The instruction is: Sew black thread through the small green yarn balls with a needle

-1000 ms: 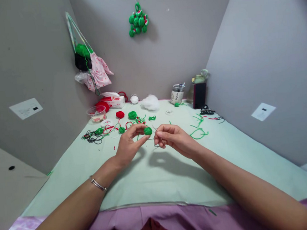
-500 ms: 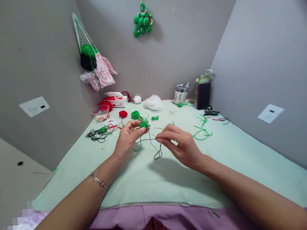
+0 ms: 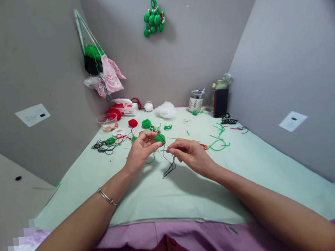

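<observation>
My left hand (image 3: pixel 142 149) pinches a small green crocheted ball (image 3: pixel 160 138) between thumb and fingertips, above the middle of the table. Close by on its right, my right hand (image 3: pixel 189 151) is closed on a thin needle (image 3: pixel 166 145), whose end points at the ball. Most of the needle is hidden by my fingers. Black thread (image 3: pixel 169 169) hangs in loose loops below, between the two hands. A green yarn tail (image 3: pixel 152 159) trails under my left hand.
Behind the hands lie a red yarn ball (image 3: pixel 133 123), a green yarn ball (image 3: pixel 146 123) and white stuffing (image 3: pixel 166 110). Tangled black cord (image 3: pixel 102 147) lies left. Green yarn scraps (image 3: pixel 219 144) and orange-handled scissors (image 3: pixel 204 147) lie right. A tin (image 3: pixel 196 102) stands near the back wall.
My right hand has moved slightly left and up, bringing the needle to the green ball. The ball is turned a little, and the black thread loops hang differently.
</observation>
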`<state>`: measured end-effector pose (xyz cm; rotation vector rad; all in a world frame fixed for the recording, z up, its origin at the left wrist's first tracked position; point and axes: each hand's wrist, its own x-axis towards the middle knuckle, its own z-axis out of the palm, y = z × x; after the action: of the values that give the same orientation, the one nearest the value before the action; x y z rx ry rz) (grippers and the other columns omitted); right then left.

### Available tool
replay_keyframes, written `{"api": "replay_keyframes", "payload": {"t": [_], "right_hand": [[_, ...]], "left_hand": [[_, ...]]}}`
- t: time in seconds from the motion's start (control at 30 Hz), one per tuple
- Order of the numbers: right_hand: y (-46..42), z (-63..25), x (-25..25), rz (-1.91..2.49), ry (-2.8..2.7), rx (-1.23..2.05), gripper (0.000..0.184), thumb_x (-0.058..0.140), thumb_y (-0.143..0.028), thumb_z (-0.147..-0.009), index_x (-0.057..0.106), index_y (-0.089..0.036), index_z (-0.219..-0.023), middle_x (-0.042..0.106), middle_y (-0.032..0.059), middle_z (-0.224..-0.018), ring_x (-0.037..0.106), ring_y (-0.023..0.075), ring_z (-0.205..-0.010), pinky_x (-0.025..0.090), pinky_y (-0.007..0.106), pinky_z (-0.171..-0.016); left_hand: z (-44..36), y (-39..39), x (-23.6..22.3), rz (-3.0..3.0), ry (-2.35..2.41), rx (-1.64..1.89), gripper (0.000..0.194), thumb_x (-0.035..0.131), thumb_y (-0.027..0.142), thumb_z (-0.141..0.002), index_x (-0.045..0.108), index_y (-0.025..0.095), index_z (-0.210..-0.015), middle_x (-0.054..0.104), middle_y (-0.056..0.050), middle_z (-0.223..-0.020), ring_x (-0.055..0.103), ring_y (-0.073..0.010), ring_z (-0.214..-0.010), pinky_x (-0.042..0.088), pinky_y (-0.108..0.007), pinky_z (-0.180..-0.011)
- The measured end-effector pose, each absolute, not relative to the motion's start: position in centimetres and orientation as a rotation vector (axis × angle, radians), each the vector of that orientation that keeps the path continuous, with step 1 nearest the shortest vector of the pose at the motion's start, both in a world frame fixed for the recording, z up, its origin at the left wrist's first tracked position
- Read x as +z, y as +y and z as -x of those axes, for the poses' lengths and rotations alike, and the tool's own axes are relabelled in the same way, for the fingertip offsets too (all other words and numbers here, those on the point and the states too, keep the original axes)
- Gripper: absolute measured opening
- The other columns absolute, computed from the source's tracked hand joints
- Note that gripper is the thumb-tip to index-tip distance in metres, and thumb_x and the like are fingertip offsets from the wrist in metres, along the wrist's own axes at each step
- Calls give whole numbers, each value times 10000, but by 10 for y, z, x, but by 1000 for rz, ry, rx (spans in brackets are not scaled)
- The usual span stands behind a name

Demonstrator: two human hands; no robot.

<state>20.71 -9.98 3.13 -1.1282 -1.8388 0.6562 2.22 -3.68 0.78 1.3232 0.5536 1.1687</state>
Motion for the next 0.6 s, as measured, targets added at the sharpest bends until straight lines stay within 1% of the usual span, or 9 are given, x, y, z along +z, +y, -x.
{"api": "replay_keyframes", "payload": {"t": [0.13, 0.27, 0.43, 0.53, 0.6], "right_hand": [[-100, -207, 33, 1154, -1823, 703, 191, 604, -276, -898, 717, -158, -800, 597, 11, -712, 487, 98, -603, 377, 242, -564], [-100, -206, 33, 1138, -1797, 764, 220, 602, -317, -899, 707, -152, -798, 599, 9, -710, 477, 91, -567, 380, 242, -544], [-97, -206, 27, 1073, -1732, 799, 205, 629, -341, -875, 702, -161, -808, 629, 20, -755, 520, 93, -550, 419, 248, -541], [-96, -205, 22, 1066, -1697, 780, 199, 636, -342, -871, 698, -168, -796, 628, 19, -721, 541, 106, -564, 437, 252, -549], [-95, -204, 21, 1065, -1682, 785, 200, 633, -340, -872, 694, -168, -791, 621, 15, -701, 547, 110, -570, 441, 253, -554]], "left_hand": [[-23, -37, 8, -1349, 569, 1168, 330, 801, 253, -722, 585, 185, -962, 637, -13, -968, 656, -174, -923, 482, -344, -897], [-22, -39, 10, -1334, 551, 1157, 319, 803, 249, -715, 595, 189, -950, 637, -13, -966, 642, -169, -919, 483, -348, -901], [-23, -45, 15, -1278, 523, 1092, 267, 777, 282, -747, 603, 184, -924, 638, -9, -893, 634, -164, -879, 493, -366, -904], [-24, -47, 14, -1268, 534, 1098, 273, 781, 288, -740, 589, 182, -902, 639, -11, -869, 636, -170, -875, 489, -369, -898], [-25, -45, 12, -1288, 540, 1126, 280, 787, 286, -731, 586, 185, -897, 640, -12, -883, 631, -171, -881, 482, -352, -879]]}}
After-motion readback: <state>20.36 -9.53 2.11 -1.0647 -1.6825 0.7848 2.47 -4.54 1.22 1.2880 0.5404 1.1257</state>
